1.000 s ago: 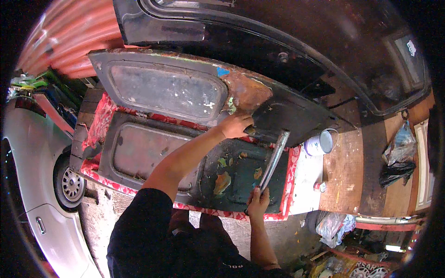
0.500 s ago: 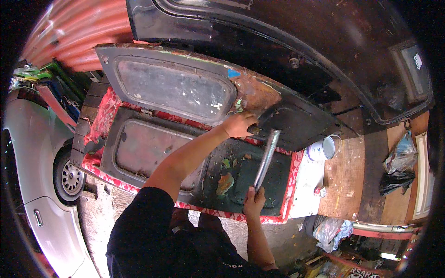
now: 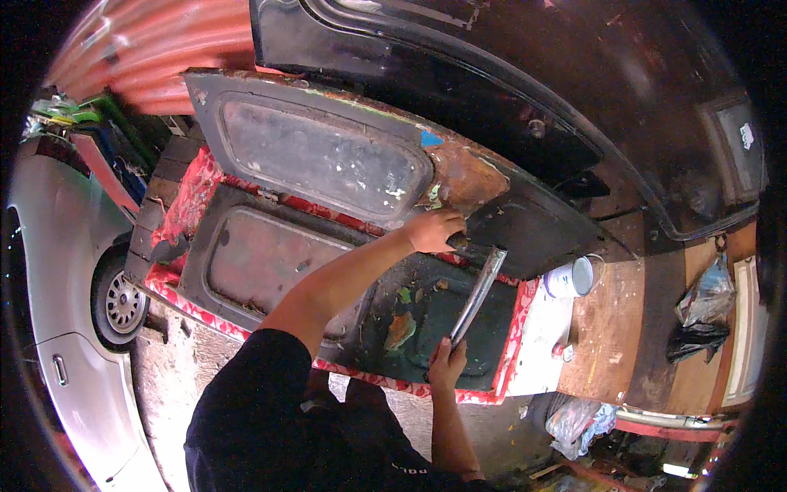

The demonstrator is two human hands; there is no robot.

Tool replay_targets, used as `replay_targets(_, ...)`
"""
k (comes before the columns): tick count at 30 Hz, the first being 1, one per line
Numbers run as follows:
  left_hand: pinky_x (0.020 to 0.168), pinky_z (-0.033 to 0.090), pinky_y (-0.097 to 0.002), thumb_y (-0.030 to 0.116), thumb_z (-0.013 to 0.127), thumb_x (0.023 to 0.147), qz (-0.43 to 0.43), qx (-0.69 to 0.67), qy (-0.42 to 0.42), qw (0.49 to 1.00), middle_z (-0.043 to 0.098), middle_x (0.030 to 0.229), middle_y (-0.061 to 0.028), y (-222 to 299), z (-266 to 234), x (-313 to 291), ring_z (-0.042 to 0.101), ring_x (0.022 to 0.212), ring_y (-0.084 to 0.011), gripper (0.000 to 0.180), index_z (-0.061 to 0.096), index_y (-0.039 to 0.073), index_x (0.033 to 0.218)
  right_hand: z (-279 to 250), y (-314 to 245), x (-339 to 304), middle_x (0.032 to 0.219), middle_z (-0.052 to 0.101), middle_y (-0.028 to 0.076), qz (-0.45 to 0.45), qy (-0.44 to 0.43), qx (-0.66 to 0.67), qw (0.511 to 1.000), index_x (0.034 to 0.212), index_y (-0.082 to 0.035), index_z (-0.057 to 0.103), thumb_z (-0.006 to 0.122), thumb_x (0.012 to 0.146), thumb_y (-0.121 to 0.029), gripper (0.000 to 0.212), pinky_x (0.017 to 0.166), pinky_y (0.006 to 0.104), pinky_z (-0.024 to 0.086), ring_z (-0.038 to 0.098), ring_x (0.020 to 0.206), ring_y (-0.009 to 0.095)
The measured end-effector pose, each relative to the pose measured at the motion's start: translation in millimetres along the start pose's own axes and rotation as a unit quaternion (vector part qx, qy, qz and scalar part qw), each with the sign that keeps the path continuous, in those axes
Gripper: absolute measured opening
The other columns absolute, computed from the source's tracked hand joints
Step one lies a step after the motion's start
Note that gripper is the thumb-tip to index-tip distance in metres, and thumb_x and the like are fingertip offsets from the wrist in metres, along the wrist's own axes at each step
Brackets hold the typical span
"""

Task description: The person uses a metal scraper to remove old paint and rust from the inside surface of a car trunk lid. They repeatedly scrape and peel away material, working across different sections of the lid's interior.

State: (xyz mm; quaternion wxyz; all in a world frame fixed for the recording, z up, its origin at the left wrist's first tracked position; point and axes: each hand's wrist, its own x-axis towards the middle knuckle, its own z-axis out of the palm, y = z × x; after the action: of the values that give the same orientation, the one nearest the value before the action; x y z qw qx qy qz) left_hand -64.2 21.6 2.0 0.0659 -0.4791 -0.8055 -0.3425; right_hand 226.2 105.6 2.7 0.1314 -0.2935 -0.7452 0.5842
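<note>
My left hand (image 3: 437,230) is closed round a small dark block (image 3: 458,241), just in front of the standing dark metal panel (image 3: 541,225) with a rusty brown patch (image 3: 471,180). My right hand (image 3: 448,362) grips the lower end of a shiny silver metal tube (image 3: 480,293), whose upper end tilts right and away from me. The tube's top is near the standing panel's lower part; I cannot tell whether they touch. Below both hands lies another dark panel (image 3: 279,254) with raised borders, with loose flakes (image 3: 400,330) on it.
Red-and-white patterned cloth (image 3: 188,197) edges the support under the panels. A white paint can (image 3: 568,279) stands at right on the boards. A silver car (image 3: 70,287) is at left. A large black vehicle panel (image 3: 393,82) rises behind, and plastic bags (image 3: 574,422) lie lower right.
The view has shifted slightly, so the scene sits a little lower and to the right. Both hands keep hold of the same things, the tube at much the same tilt.
</note>
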Motion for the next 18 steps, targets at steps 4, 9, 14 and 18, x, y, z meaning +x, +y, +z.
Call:
replay_targets(4,0.093,0.049,-0.0392,0.043,0.074,0.068,0.016,0.010,-0.001,1.000,0.057,0.125,-0.0114,0.5,-1.3,6.9,0.057,0.111,-0.0292,0.061,0.057,0.010,0.117,-5.2,28.9,16.5,0.060,0.050,0.001,-0.039,-0.012,-0.113,0.993,0.085,-0.004,0.049,0.057,0.094,-0.025,0.025,0.045,0.0267,0.039,0.047,0.051,0.009)
replay_targets(9,0.090,0.050,-0.0402,0.038,0.072,0.072,0.018,-0.012,0.019,1.000,0.059,0.120,-0.0117,-6.4,1.1,7.3,0.058,0.108,-0.0307,0.060,0.055,0.011,0.123,4.2,-0.7,-4.9,0.061,0.054,0.005,-0.018,0.034,0.146,0.989,0.087,-0.001,0.051,0.056,0.094,-0.029,0.029,0.046,0.0310,0.040,0.051,0.054,0.012)
replay_targets(14,0.092,0.049,-0.0406,0.033,0.072,0.073,-0.095,-0.046,-0.032,0.994,0.059,0.120,-0.0124,-1.2,-3.2,-8.7,0.057,0.109,-0.0309,0.059,0.054,0.010,0.125,9.4,27.6,16.1,0.063,0.055,0.006,-0.064,-0.003,-0.117,0.991,0.091,0.000,0.051,0.053,0.095,-0.032,0.032,0.045,0.0330,0.039,0.051,0.051,0.013)
replay_targets(18,0.094,0.046,-0.0402,0.025,0.071,0.071,0.122,0.018,0.078,0.989,0.056,0.114,-0.0117,-5.0,14.5,-18.2,0.055,0.110,-0.0294,0.039,0.058,0.008,0.104,-3.2,2.0,12.6,0.064,0.052,0.002,-0.015,0.005,0.042,0.999,0.088,-0.005,0.047,0.054,0.095,-0.026,0.023,0.042,0.0263,0.037,0.046,0.049,0.008)
